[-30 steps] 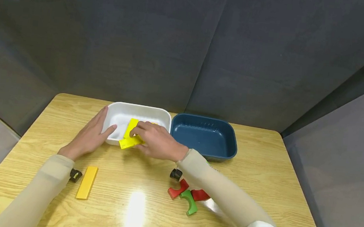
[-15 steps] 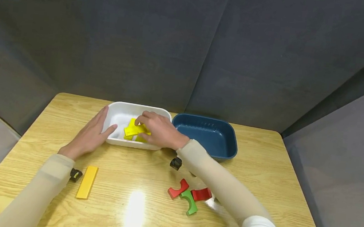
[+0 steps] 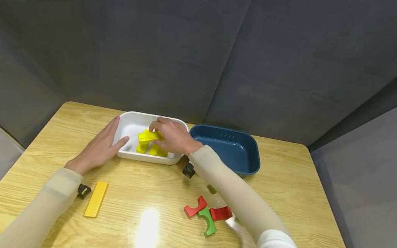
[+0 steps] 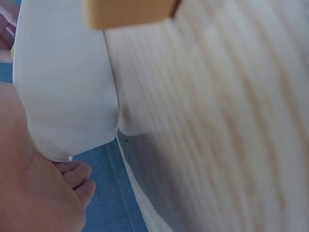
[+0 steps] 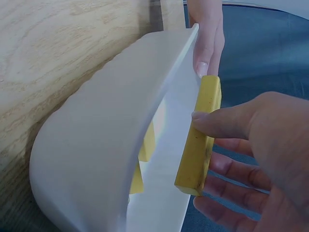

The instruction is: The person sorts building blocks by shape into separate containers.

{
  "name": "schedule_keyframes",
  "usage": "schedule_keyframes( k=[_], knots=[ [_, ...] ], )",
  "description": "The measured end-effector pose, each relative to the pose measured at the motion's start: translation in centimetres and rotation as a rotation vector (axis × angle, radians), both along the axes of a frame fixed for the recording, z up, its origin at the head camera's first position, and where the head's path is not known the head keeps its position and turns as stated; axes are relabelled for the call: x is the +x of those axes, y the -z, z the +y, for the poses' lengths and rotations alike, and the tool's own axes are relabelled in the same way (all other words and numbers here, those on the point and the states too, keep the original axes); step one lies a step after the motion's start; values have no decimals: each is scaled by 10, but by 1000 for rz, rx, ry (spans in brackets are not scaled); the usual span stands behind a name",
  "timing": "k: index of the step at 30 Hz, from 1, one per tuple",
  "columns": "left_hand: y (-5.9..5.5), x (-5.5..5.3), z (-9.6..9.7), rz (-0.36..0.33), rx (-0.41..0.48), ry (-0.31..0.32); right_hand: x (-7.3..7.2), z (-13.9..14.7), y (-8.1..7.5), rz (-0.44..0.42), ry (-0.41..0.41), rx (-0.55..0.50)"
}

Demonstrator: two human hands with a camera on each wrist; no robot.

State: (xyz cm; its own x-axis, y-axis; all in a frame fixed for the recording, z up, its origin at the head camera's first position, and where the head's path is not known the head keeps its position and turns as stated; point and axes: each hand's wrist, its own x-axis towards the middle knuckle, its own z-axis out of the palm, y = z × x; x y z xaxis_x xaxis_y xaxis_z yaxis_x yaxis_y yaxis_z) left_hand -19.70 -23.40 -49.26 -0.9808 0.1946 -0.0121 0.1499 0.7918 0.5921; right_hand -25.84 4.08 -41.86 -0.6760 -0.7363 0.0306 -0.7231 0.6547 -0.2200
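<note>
My right hand pinches a long yellow block between thumb and fingers, over the white plastic bin. Below it in the bin lie more yellow blocks, one near the front wall and another to its left; my fingers partly cover the view of them. At the bin's left end my left hand holds the rim, thumb over the inside and fingers along the outer wall. The left wrist view has its fingers curling past the bin's corner.
A dark blue bin stands right beside the white one. An orange-yellow plank lies near my left wrist. Front of centre are a red arch block, a green arch block and another red block. A dark green piece shows beside my right sleeve.
My right hand has carried the yellow block up and back from the white bin's front rim to over its middle. My left hand stays at the bin's left end.
</note>
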Motion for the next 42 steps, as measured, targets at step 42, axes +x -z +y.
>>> schedule_keyframes(
  k=[42],
  knots=[
    [-1,-3,0,10,1,11,42,4,-7,14,-31,-127]
  ],
)
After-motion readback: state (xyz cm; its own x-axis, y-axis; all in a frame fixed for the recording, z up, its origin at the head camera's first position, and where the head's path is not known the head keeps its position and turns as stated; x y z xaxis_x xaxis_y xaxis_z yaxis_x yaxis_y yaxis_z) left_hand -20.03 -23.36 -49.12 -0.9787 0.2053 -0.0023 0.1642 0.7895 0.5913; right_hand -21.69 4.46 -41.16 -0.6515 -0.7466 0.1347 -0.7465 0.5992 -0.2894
